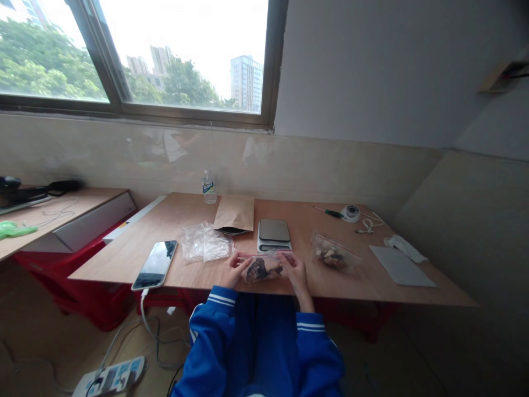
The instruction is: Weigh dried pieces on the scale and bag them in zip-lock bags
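Note:
My left hand (235, 270) and my right hand (294, 270) both grip a small clear zip bag (263, 268) filled with dark and pale pieces. It rests on the wooden table (124, 259) near the front edge. Each hand pinches one end of the bag's top. A small digital scale (274, 234) sits just behind the bag. A brown paper pouch (235, 214) lies behind and to the left, and a pile of empty clear bags (204, 242) lies left of my hands. A second filled clear bag (334, 255) lies to the right.
A smartphone (156, 263) on a cable lies at the left of the table. A water bottle (209, 187) stands at the back. A screwdriver (326, 211), a small round device (351, 213), white paper (400, 267) and a cloth (404, 247) are at the right. A power strip (111, 377) lies on the floor.

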`<state>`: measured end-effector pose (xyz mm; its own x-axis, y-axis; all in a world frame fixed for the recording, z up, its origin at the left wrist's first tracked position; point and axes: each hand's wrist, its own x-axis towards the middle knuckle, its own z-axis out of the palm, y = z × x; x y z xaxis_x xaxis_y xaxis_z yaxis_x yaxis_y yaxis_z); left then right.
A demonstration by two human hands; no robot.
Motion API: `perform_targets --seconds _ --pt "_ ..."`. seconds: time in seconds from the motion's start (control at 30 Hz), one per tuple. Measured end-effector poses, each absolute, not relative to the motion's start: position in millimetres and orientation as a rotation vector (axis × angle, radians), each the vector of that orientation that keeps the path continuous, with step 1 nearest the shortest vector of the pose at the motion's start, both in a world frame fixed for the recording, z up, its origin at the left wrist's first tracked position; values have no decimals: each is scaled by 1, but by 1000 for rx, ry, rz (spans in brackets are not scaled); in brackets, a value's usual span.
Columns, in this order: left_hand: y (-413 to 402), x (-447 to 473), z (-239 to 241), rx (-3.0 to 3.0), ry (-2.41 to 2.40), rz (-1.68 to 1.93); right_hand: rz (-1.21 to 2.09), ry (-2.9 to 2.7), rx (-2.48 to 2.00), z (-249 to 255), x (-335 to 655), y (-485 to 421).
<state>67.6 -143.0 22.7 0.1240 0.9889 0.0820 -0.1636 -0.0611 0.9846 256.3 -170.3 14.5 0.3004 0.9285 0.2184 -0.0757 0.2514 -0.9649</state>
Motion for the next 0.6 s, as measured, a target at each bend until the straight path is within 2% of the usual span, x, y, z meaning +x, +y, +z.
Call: perform_targets --seconds 0.6 --pt "-141 66 16 1274 867 1148 872 -986 -1147 15 254 -171"
